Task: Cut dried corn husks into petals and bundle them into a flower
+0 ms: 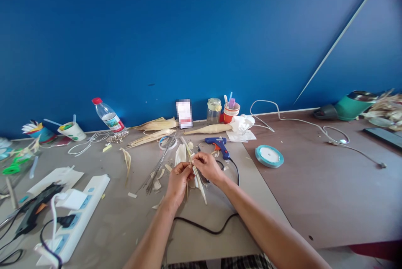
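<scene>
My left hand [179, 180] and my right hand [208, 166] meet over the grey table, thumbs and fingertips pinched together. Between them is a small pale piece of dried husk [192, 158], mostly covered by the fingers. Long pale husk strips [201, 189] lie below and behind the hands, and a wider husk leaf [180, 154] lies just beyond the left hand. Thin metal wires [159, 163] are bundled to the left, with husk scraps around them. Just past the right hand rests a blue glue gun [221, 145].
A power strip [89, 202] and a black glue gun [39, 206] occupy the left front. A water bottle [109, 117], phone [184, 114], glass jar [214, 110] and red paper cup [231, 114] stand along the wall. Right lies a ribbon roll [269, 156]. A black cord [213, 232] crosses in front.
</scene>
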Demonstrator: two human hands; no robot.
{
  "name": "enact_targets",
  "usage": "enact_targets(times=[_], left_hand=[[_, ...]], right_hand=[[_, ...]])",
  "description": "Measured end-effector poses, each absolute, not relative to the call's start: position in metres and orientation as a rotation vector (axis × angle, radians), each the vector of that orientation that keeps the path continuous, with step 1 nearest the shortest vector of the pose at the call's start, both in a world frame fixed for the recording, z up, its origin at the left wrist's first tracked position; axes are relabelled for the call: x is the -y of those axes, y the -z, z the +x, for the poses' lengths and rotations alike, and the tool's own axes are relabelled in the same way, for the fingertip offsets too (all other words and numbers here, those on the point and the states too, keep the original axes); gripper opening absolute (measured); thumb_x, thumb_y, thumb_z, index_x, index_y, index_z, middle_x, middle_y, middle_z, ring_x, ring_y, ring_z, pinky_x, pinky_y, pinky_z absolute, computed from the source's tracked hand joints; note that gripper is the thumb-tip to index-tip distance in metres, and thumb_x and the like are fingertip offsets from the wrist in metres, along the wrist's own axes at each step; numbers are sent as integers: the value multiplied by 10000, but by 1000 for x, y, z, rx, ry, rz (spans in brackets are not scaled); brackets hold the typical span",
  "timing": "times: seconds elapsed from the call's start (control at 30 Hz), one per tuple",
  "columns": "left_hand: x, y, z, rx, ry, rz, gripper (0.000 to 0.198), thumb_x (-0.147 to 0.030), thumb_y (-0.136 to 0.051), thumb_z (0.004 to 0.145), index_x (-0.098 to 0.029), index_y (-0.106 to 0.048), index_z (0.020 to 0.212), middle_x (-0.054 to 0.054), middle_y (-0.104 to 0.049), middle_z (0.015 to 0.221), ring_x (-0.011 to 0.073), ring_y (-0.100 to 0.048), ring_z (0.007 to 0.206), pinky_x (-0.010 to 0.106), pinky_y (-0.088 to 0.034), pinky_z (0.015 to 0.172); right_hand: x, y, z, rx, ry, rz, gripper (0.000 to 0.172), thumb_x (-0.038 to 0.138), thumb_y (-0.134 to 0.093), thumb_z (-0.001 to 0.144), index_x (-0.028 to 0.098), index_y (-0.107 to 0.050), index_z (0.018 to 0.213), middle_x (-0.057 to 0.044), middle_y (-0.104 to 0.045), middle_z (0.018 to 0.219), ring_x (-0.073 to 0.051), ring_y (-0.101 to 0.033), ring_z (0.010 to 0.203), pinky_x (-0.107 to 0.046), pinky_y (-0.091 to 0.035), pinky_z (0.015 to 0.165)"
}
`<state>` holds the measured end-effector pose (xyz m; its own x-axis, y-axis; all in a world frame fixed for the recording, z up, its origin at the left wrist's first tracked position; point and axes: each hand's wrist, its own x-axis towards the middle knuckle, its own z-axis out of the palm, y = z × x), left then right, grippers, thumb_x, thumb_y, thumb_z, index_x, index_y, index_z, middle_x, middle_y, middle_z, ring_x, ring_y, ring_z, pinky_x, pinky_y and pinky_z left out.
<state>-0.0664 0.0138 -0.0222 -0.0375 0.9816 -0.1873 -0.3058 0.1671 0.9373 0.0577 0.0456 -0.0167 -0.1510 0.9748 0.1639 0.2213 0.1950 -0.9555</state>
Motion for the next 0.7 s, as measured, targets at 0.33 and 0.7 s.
enact_targets(times=[0.33, 0.7], left_hand=[[-15, 20, -66, -1056, -1307, 718, 260, -317, -771, 574, -141, -600, 659, -62, -508, 519, 50, -445, 451, 206, -399, 527], [-16, 17, -72, -837, -1286, 469, 259, -217, -786, 582, -157, -572, 713, -25, -633, 637, 97, -610, 566, 262, -506, 670]], right_hand=[[-45, 13, 58, 1414, -1231, -1166, 153, 278, -528, 700, 152, -604, 743, 11, -555, 636, -109, -472, 586, -219, -384, 564], [-48, 10, 61, 1401, -1177, -1148, 161, 274, -535, 708, 156, -618, 780, -2, -583, 699, -121, -513, 638, -236, -426, 621]])
